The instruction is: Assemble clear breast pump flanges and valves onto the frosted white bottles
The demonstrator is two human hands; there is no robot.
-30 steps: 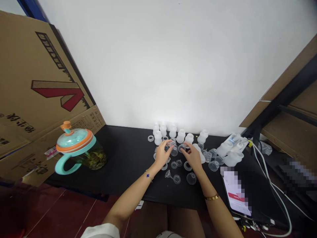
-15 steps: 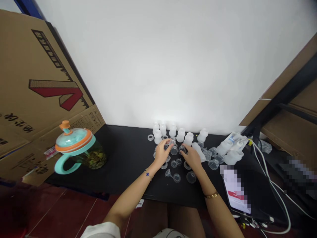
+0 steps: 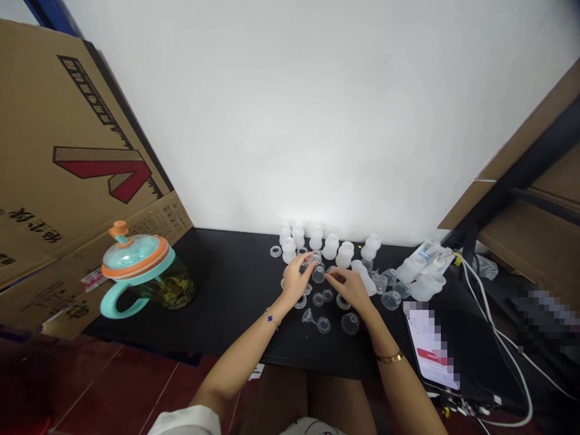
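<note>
Clear plastic cup part (image 3: pixel 312 261) sits at the fingertips of the left hand (image 3: pixel 295 282), just in front of the row of frosted white bottles (image 3: pixel 330 246). That grip is half closed with the fingers on the part's rim; whether it has hold cannot be confirmed. The right hand (image 3: pixel 350 289) lies near, its thumb and forefinger drawn into a narrow grip beside a second clear cup (image 3: pixel 318 275), no held item discernible. Clear funnels (image 3: pixel 308 316) and rings (image 3: pixel 343 302) lie on the black desk (image 3: pixel 235 302) nearer the person than the row. A teal-and-orange lidded mug (image 3: pixel 136 260) stands well left of it.
</note>
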